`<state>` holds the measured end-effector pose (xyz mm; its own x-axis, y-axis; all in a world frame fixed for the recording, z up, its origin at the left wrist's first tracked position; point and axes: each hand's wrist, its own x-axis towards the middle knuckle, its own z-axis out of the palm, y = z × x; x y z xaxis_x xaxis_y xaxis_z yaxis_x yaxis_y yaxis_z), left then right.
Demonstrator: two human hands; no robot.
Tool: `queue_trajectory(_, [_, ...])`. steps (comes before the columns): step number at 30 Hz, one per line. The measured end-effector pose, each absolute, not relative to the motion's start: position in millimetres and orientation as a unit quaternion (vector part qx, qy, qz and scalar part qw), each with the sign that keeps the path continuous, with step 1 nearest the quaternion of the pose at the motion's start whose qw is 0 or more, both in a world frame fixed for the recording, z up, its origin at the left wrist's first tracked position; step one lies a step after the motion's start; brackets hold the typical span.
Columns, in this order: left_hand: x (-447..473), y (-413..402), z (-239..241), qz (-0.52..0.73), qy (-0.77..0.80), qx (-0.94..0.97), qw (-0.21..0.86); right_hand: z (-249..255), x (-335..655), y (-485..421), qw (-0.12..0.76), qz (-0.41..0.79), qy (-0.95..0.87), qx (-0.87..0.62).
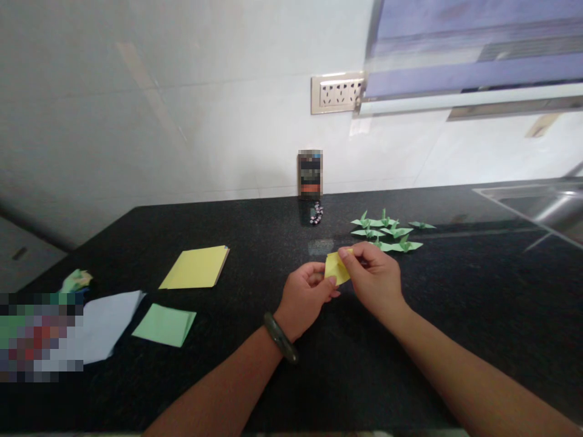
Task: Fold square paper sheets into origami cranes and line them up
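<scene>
Yellow paper (pixel 337 271) is pinched by left hand (pixel 301 298) and right hand (pixel 380 284), likely steadying folds. Green cranes (pixel 396 232) sit beyond it, presumably for clearance.

Standing by the worktop (pixel 264 243); wall (pixel 204 139) along its back. Phone (pixel 310 176), apparently, upright by the wall; beads (pixel 317 212) just before it. Socket panel (pixel 337 94) on the wall, above and right of the phone; blind (pixel 455 36) further right. Paper square (pixel 336 268) between left grip (pixel 303 300) and right grip (pixel 378 282), above the worktop. Paper cranes (pixel 396 232) clustered behind right grip; sink (pixel 558 203) right of them. Left of the hands: paper pad (pixel 195 267), folded sheet (pixel 164 325) before it. Loose sheets (pixel 107 325) left of that; paper scrap (pixel 75 280) behind them.
</scene>
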<state>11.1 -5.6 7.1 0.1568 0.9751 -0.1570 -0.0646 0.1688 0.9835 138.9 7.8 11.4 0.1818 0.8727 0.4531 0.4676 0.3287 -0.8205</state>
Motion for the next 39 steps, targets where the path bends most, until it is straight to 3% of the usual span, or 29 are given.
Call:
queue_trajectory(12, [11.1,-4.5,6.0,0.425,0.495,0.503,0.567,12.6,138.7,7.0,0.539,0.122,-0.621,-0.556])
queue_trajectory(23, [3.0,-0.4,9.9,0.42,0.382,0.348,0.746,11.2,135.5,6.6,0.536,0.234,-0.597,-0.549])
queue_trajectory(39, [-1.2,1.7,5.8,0.383,0.455,0.421,0.684,7.4,133.4,5.0,0.544,0.263,-0.596,-0.529])
